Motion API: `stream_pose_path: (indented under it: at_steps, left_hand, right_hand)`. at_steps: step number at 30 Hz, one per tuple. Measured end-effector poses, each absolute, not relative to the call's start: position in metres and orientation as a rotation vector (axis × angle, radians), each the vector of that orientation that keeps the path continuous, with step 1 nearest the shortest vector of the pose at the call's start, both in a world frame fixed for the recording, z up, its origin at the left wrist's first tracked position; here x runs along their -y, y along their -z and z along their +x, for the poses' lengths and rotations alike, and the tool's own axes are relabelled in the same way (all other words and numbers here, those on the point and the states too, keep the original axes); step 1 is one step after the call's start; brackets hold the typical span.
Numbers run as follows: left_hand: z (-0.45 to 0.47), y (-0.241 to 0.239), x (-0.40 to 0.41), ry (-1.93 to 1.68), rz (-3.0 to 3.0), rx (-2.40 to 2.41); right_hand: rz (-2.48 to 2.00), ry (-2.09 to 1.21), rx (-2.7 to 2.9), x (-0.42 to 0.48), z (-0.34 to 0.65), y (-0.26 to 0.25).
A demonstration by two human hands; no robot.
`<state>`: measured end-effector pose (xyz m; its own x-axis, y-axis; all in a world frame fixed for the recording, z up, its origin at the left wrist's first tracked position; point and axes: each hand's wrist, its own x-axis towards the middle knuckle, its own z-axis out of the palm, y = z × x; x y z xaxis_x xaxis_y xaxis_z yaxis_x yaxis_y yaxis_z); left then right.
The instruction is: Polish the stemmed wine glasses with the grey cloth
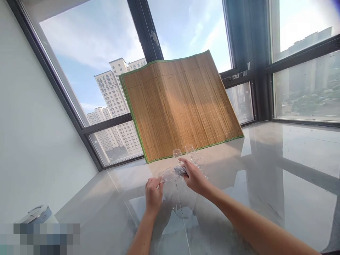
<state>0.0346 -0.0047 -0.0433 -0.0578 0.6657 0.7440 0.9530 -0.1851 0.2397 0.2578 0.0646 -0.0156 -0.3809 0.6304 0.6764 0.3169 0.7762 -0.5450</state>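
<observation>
My left hand (153, 194) is closed on the near-left end of a clear drinking glass (169, 174), which lies tilted sideways just above the shiny surface. At the glass's other end, my right hand (194, 177) grips a crumpled grey cloth (180, 171) that touches the glass. The index finger of that hand stretches forward over the cloth. Just beyond my right hand stand several more clear glasses, among them one glass (177, 153) on the left and another glass (189, 149) behind it. Their lower parts are partly hidden by the hand.
A bamboo mat (183, 106) with green edging leans against the dark-framed window behind the glasses. Glossy pale tiles (111, 212) spread around my hands, reflecting them. At lower left is a white container with a lid (39, 212), partly covered by a blurred patch. A white wall (39, 124) rises left.
</observation>
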Motion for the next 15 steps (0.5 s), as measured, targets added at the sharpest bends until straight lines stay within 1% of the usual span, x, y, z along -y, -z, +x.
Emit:
stream_pose_path:
  at_steps: [4,9,15]
  left_hand:
    - [0.026,0.048,0.002,1.037,-1.766,1.761]
    - [0.033,0.045,0.005,0.975,-1.910,1.651]
    - [0.040,0.043,0.008,0.960,-1.932,1.623]
  right_hand:
    - [-0.672,-0.456,2.048,-0.063,0.255,0.018]
    - [-0.659,-0.517,2.121,-0.063,0.251,0.025]
    - [-0.690,-0.582,2.128,-0.064,0.249,0.028]
